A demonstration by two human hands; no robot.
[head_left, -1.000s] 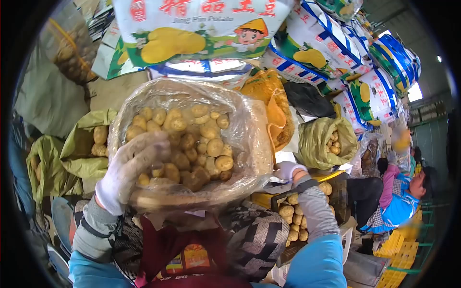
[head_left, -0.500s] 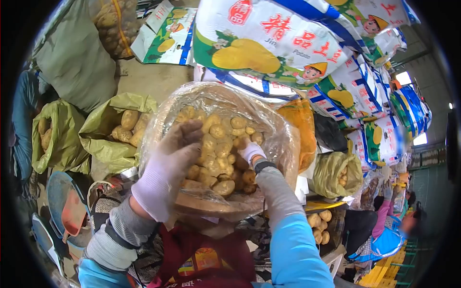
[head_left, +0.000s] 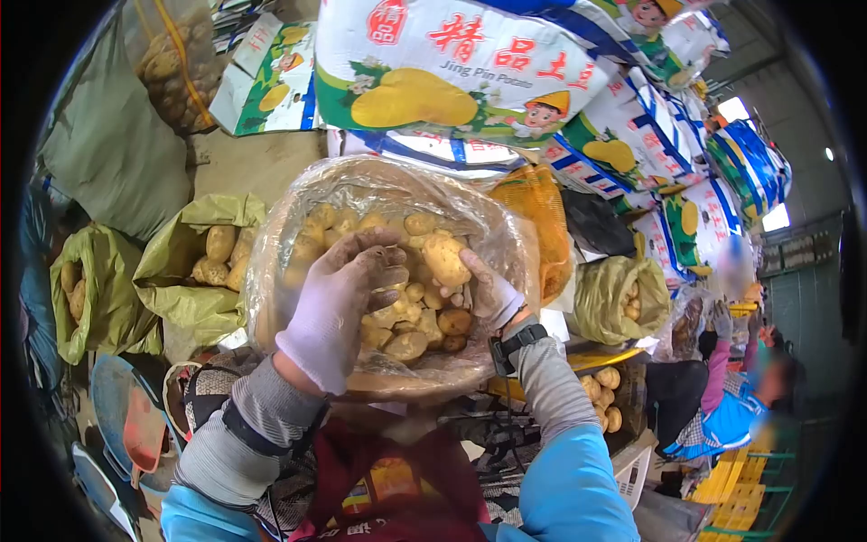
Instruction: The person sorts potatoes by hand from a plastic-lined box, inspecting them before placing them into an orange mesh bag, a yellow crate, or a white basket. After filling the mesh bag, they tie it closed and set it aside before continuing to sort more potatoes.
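Note:
My right hand, in a pale glove, grips a large yellow potato above the other potatoes. A dark watch band circles that wrist. My left hand, in a soiled white glove, hovers over the left part of the container with its fingers curved and apart, and nothing shows in it. Below both hands lie loose potatoes of mixed sizes, inside a round container lined with clear plastic. My left hand hides some of them.
Green sacks of potatoes stand left of the container, and another green sack stands right. Printed potato sacks are piled behind. An orange mesh bag touches the right side. Red and blue scoops lie lower left. A co-worker is far right.
My right hand has come up out of the pile with a large potato. My left hand has shifted slightly right, its fingers more curled. The whole view has swung a little.

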